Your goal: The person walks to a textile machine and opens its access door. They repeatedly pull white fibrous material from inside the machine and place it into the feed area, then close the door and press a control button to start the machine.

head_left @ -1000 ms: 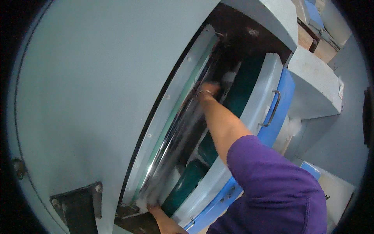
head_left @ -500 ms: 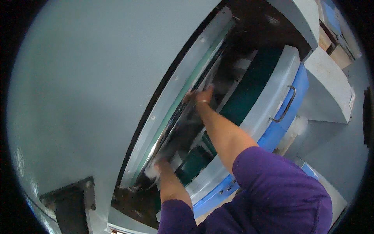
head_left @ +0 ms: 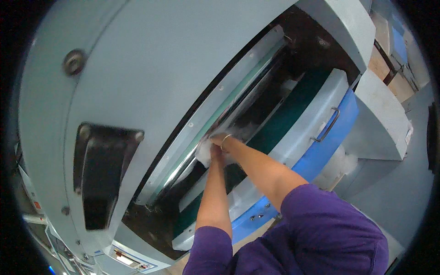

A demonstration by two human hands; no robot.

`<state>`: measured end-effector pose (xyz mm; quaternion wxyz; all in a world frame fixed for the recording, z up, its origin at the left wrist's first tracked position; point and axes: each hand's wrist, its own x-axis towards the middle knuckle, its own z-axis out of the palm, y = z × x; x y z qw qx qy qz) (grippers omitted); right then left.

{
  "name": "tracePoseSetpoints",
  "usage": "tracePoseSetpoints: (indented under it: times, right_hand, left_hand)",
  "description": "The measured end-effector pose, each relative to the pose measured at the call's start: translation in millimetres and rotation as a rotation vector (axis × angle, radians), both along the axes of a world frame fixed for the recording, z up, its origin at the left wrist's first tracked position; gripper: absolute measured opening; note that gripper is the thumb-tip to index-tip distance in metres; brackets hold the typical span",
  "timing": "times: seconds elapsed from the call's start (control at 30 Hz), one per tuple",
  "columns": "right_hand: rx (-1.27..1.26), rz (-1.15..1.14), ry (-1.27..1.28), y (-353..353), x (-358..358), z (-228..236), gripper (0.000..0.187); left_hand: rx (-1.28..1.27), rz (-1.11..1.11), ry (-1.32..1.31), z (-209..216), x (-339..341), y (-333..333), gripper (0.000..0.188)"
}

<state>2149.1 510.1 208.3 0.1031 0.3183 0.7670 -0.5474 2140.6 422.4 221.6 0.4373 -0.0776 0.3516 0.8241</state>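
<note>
My left hand (head_left: 217, 153) and my right hand (head_left: 222, 140), which has a thin bangle at its wrist, meet inside the long opening of a grey machine. Both look closed on a clump of loose white fluff (head_left: 202, 155), like cotton fibre; the fingertips are partly hidden in it. Just beyond the hands runs a shiny metal roller (head_left: 183, 166) along the slot. On the near side lies a dark green curved strip (head_left: 293, 107), bordered by a pale grey cover (head_left: 316, 110).
A blue panel (head_left: 316, 158) with a metal handle (head_left: 327, 124) lies between the opening and me. The big grey casing (head_left: 151, 68) carries a black bracket (head_left: 107, 174). More white fluff (head_left: 341, 167) lies low at the right; a control panel (head_left: 130, 260) shows at lower left.
My hands were apart along the slot and have come together at its middle, the left moving up and right, the right down and left. The view has shifted, showing more casing at left.
</note>
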Motion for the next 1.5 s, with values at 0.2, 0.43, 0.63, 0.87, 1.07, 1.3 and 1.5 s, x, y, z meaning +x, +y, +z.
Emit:
tracePoseSetpoints:
  times: [0.2,0.43,0.63,0.87,1.07,1.3,1.5]
  right_hand:
    - [0.234,0.215,0.071,26,78,84,0.027]
    - [0.787,0.428,0.536,-17,175,133,0.013]
    - [1.139,0.982,0.166,-43,183,150,0.014]
    - [1.261,0.864,-0.060,-76,214,177,0.028]
    - [0.748,0.005,0.542,-112,243,179,0.030]
    - [0.493,0.151,0.422,-51,125,144,0.028]
    - [0.652,-0.066,-0.434,45,68,77,0.054]
  left_hand:
    - [-0.976,-0.782,1.218,124,78,-30,0.057]
    - [-1.096,-0.846,1.745,209,148,-186,0.049]
    - [-1.451,-0.463,1.912,180,211,-325,0.040]
    - [-1.695,0.106,1.789,106,213,-335,0.025]
    - [-1.802,0.384,1.858,83,203,-328,0.016]
    - [-1.760,0.335,1.999,83,201,-337,0.021]
    - [-1.712,0.115,1.877,92,209,-343,0.024]
